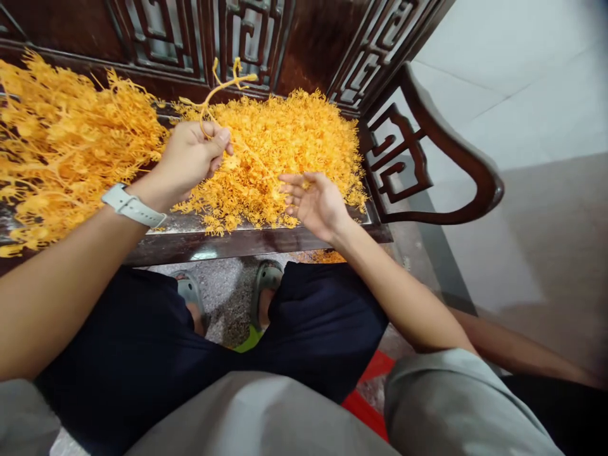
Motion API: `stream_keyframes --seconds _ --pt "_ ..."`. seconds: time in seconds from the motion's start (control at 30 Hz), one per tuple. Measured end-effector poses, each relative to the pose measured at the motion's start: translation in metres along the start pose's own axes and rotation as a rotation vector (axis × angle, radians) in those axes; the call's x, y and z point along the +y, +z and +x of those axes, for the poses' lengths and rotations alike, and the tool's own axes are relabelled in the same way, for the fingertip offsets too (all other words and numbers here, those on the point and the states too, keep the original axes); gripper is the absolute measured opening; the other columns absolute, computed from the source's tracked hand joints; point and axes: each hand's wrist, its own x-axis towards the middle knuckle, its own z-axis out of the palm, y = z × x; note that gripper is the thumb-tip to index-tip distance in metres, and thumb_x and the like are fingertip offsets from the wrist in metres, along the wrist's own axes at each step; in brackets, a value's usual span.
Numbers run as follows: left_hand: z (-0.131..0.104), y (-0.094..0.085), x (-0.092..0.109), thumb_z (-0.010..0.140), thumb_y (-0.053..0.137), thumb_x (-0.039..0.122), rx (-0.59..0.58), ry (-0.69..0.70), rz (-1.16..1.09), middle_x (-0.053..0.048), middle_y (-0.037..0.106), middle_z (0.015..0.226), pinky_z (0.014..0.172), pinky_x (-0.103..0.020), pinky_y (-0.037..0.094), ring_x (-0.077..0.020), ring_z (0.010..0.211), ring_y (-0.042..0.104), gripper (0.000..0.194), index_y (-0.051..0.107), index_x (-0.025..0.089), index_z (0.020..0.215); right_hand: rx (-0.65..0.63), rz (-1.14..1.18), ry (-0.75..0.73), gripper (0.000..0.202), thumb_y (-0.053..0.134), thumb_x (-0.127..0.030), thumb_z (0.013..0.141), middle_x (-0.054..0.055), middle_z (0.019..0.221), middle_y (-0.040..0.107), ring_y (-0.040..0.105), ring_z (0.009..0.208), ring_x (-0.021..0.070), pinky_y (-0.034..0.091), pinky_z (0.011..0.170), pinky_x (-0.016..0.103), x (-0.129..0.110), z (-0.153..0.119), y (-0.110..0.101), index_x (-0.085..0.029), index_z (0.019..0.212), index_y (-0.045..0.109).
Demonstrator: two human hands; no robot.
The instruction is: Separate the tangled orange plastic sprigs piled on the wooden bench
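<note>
My left hand [190,155] pinches a thin orange plastic sprig [223,85] that sticks up and branches above my fingers. A white watch sits on that wrist. My right hand [316,202] hovers palm-up with fingers spread, at the near edge of a heap of small orange plastic pieces [280,145] on a dark wooden bench seat [266,239]. Its fingertips touch or nearly touch the heap. A second pile of longer orange sprigs [61,139] lies on the seat to the left, behind my left forearm.
The bench has a carved lattice backrest [237,38] and a curved armrest [441,145] at the right. My knees in dark shorts and sandalled feet [266,278] are below the seat. Pale floor tiles [522,95] lie to the right.
</note>
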Motion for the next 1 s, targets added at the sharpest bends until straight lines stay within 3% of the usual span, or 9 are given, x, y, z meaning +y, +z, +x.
stream_keyframes --seconds 0.1,0.23,0.3,0.4,0.53,0.73,0.87,1.0 --pt "0.006 0.006 -0.009 0.107 0.072 0.049 0.057 0.014 -0.039 0.004 0.042 0.048 0.049 -0.034 0.02 -0.0122 0.048 0.029 0.042 0.064 0.024 0.074 -0.111 0.02 0.063 0.038 0.061 -0.029 0.082 0.01 0.103 0.077 0.062 0.075 0.0162 0.052 0.065 0.028 0.002 -0.012 0.016 -0.017 0.118 0.066" --pt "0.008 0.006 -0.016 0.107 0.073 0.038 0.061 -0.01 -0.029 0.003 0.045 0.047 0.049 -0.034 0.02 -0.011 0.046 0.031 0.039 0.065 0.023 0.072 -0.137 0.011 0.028 0.058 0.063 -0.014 0.067 0.005 0.103 0.074 0.052 0.066 0.0119 0.044 0.058 0.027 -0.002 -0.023 0.03 -0.021 0.125 0.061" --pt "0.009 0.004 -0.021 0.106 0.075 0.04 0.061 -0.011 -0.03 0.003 0.045 0.046 0.049 -0.033 0.02 -0.0106 0.046 0.031 0.039 0.065 0.022 0.073 -0.134 0.024 0.031 0.049 0.068 -0.015 0.073 0.0 0.089 0.067 0.042 0.059 0.0089 0.035 0.053 0.026 -0.003 -0.023 0.031 -0.021 0.121 0.062" --pt "0.01 0.001 -0.028 0.1 0.081 0.051 0.04 0.007 -0.038 0.003 0.044 0.047 0.05 -0.033 0.02 -0.0109 0.046 0.032 0.041 0.067 0.022 0.075 -0.142 0.028 0.035 0.025 0.079 -0.029 0.088 -0.007 0.071 0.045 0.026 0.054 0.0058 0.021 0.05 0.024 -0.001 -0.017 0.028 -0.019 0.103 0.062" --pt "0.013 -0.003 -0.034 0.096 0.083 0.059 0.071 0.052 -0.012 0.001 0.046 0.052 0.053 -0.034 0.024 -0.0141 0.052 0.035 0.043 0.069 0.023 0.076 -0.203 -0.022 0.065 0.038 0.085 -0.036 0.094 -0.01 0.066 0.03 0.019 0.053 0.0044 0.014 0.049 0.023 0.006 -0.01 0.019 -0.02 0.084 0.052" --pt "0.018 -0.009 -0.035 0.099 0.082 0.057 0.262 0.095 0.056 0.002 0.038 0.052 0.061 -0.034 0.021 -0.0132 0.06 0.032 0.048 0.066 0.021 0.07 -0.389 -0.124 0.059 0.035 0.084 -0.042 0.095 -0.011 0.062 0.032 0.021 0.05 0.0035 0.017 0.047 0.02 0.005 -0.017 0.018 -0.018 0.087 0.06" --pt "0.021 -0.011 -0.04 0.09 0.09 0.058 0.248 0.115 0.065 0.0 0.049 0.059 0.068 -0.035 0.031 -0.0164 0.069 0.042 0.05 0.065 0.023 0.065 -0.465 -0.161 -0.023 0.033 0.081 -0.037 0.094 -0.012 0.059 0.031 0.019 0.048 0.0024 0.018 0.045 0.02 0.008 -0.024 0.025 -0.019 0.079 0.059" --pt "0.019 -0.002 -0.04 0.093 0.088 0.037 0.195 0.128 0.044 -0.001 0.06 0.062 0.075 -0.036 0.042 -0.0187 0.073 0.051 0.043 0.061 0.024 0.062 -0.568 -0.207 -0.116 0.032 0.077 -0.036 0.096 -0.011 0.059 0.037 0.021 0.045 0.0015 0.018 0.042 0.02 0.015 -0.022 0.028 -0.019 0.076 0.058"
